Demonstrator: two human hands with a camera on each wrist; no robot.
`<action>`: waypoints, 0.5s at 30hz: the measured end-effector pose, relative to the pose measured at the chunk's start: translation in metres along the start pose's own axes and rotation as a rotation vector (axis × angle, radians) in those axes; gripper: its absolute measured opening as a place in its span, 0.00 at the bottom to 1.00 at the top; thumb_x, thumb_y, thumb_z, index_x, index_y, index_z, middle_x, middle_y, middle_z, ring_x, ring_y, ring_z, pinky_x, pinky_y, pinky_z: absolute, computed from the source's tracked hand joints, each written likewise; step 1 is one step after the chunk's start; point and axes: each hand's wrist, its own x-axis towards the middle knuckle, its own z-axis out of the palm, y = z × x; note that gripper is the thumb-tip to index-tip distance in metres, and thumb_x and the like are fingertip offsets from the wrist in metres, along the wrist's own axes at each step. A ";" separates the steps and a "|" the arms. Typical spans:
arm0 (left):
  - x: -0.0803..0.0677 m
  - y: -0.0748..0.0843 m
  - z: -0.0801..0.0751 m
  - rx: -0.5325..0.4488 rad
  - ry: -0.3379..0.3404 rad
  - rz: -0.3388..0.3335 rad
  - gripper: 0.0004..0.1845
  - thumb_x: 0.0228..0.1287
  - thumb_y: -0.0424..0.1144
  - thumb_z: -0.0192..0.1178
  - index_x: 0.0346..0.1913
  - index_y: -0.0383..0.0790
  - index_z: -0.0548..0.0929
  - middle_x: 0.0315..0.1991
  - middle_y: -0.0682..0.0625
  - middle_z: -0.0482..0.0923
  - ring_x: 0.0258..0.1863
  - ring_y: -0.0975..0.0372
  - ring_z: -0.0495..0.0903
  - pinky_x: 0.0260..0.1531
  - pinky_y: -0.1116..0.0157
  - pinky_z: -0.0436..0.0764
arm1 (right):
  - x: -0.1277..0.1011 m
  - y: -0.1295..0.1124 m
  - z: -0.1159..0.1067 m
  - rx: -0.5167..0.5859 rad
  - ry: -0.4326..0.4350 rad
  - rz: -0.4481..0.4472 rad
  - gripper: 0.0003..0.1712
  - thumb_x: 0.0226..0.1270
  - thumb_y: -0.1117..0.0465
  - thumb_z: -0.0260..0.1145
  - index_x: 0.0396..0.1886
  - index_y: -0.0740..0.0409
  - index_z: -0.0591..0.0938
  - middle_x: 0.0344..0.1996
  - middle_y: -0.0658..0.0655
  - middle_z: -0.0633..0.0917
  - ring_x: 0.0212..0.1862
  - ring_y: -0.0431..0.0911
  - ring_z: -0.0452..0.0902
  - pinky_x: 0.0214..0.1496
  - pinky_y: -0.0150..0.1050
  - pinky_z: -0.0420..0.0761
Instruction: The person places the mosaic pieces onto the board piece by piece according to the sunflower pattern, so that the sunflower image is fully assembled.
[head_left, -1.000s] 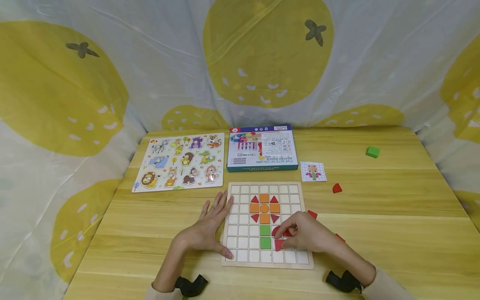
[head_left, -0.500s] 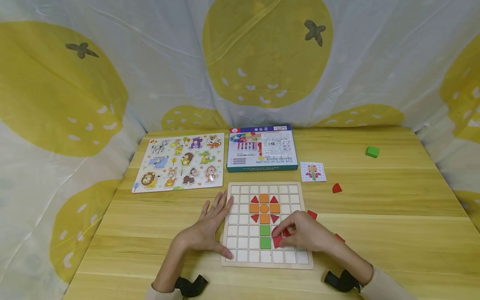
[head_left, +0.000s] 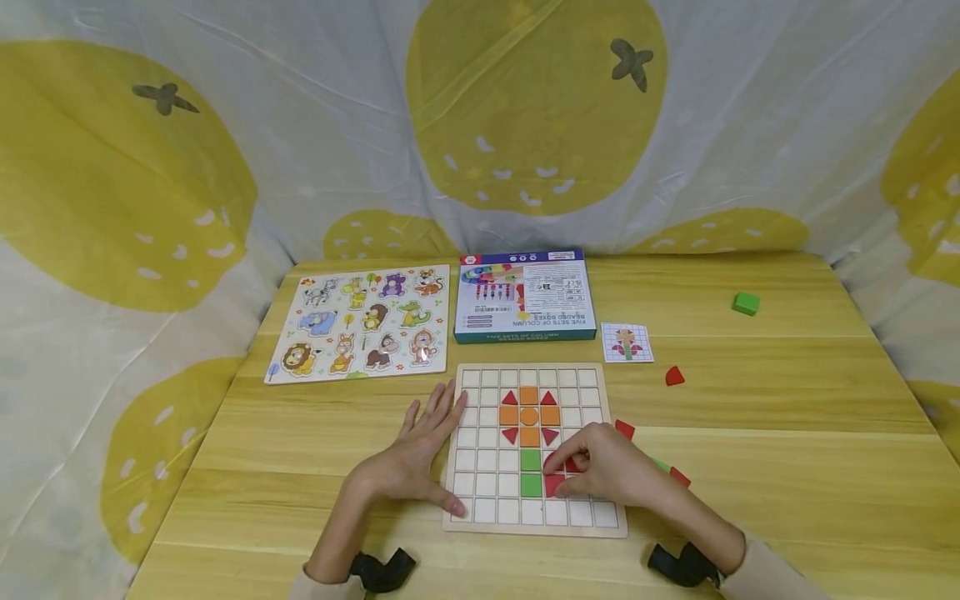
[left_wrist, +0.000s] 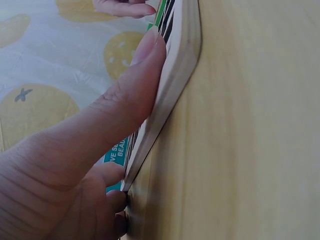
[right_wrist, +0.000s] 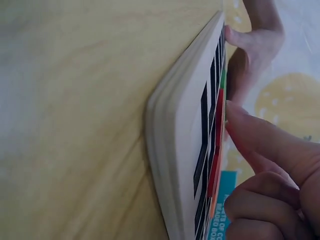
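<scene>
A wooden grid board (head_left: 486, 510) lies in front of me, bearing a flower of orange squares, an orange circle and red triangles over a stem of two green squares (head_left: 530, 485). My left hand (head_left: 416, 454) rests along the board's left edge, fingers spread and thumb at the lower left corner. My right hand (head_left: 611, 467) holds a red tile (head_left: 553, 485) between thumb and index finger, in the cell right of the lower green square. Red pieces (head_left: 576, 463) just above it are partly hidden by the fingers. In the right wrist view, the thumb (right_wrist: 240, 112) meets the red tile's edge.
A pattern card (head_left: 627, 343) with a flower drawing lies beyond the board's right corner. Loose red pieces (head_left: 674, 377) and green blocks (head_left: 746, 303) are scattered at right. Behind stand a beaded-toy box (head_left: 525, 300) and an animal puzzle board (head_left: 360, 325).
The right hand has slid the red tile slightly left and up, up against the lower green square. The left hand stays in place.
</scene>
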 end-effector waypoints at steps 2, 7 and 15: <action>0.000 0.000 0.000 0.000 0.000 0.001 0.82 0.37 0.60 0.84 0.84 0.40 0.35 0.84 0.41 0.20 0.84 0.45 0.23 0.80 0.37 0.28 | 0.000 0.001 0.000 0.011 -0.008 -0.002 0.08 0.56 0.61 0.82 0.36 0.48 0.94 0.21 0.44 0.76 0.25 0.36 0.63 0.23 0.26 0.58; 0.000 0.000 0.000 -0.004 -0.001 0.003 0.82 0.37 0.60 0.84 0.84 0.39 0.35 0.84 0.41 0.20 0.84 0.44 0.23 0.80 0.37 0.28 | 0.001 0.004 -0.001 0.057 -0.043 -0.003 0.07 0.58 0.63 0.80 0.37 0.49 0.94 0.16 0.44 0.70 0.19 0.34 0.58 0.23 0.26 0.57; 0.000 -0.001 0.000 -0.001 -0.001 -0.001 0.82 0.37 0.61 0.84 0.84 0.40 0.35 0.84 0.42 0.19 0.84 0.45 0.23 0.80 0.37 0.28 | 0.003 0.008 0.001 0.077 -0.037 -0.006 0.07 0.58 0.62 0.80 0.37 0.50 0.94 0.13 0.44 0.68 0.18 0.34 0.58 0.22 0.26 0.57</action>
